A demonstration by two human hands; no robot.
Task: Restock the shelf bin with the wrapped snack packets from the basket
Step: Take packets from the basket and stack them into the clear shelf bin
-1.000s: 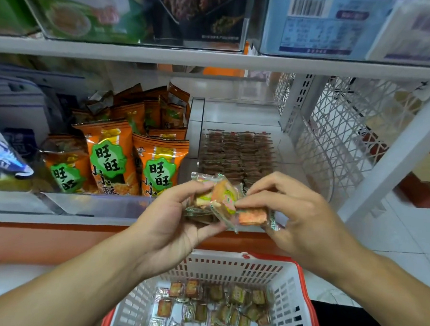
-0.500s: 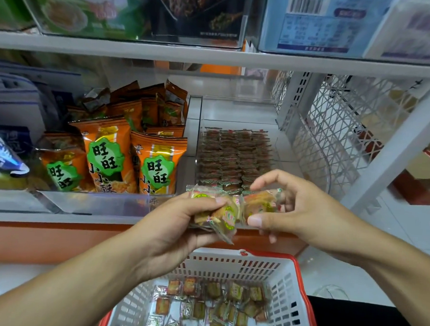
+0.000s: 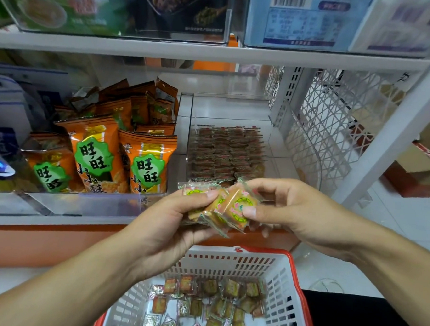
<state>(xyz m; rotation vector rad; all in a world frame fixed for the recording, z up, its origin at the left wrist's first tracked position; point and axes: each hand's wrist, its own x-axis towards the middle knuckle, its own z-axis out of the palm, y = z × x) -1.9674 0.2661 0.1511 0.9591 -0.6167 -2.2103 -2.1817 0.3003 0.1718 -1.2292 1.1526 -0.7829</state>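
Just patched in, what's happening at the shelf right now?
A person is restocking. Both hands are up in front of the shelf: the left hand grips a small stack of wrapped snack packets, and the right hand pinches the front packet of that stack. The clear shelf bin behind them already holds neat rows of the same packets, with bare space at the back. The basket below still has many loose packets in it.

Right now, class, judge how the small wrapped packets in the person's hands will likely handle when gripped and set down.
The wrapped packets look light: each hand pinches several by fingertips. Their glossy clear film probably slides easily, so a fanned stack could slip apart. The square blocks inside seem stiff; rows already stand neatly in the shelf bin.
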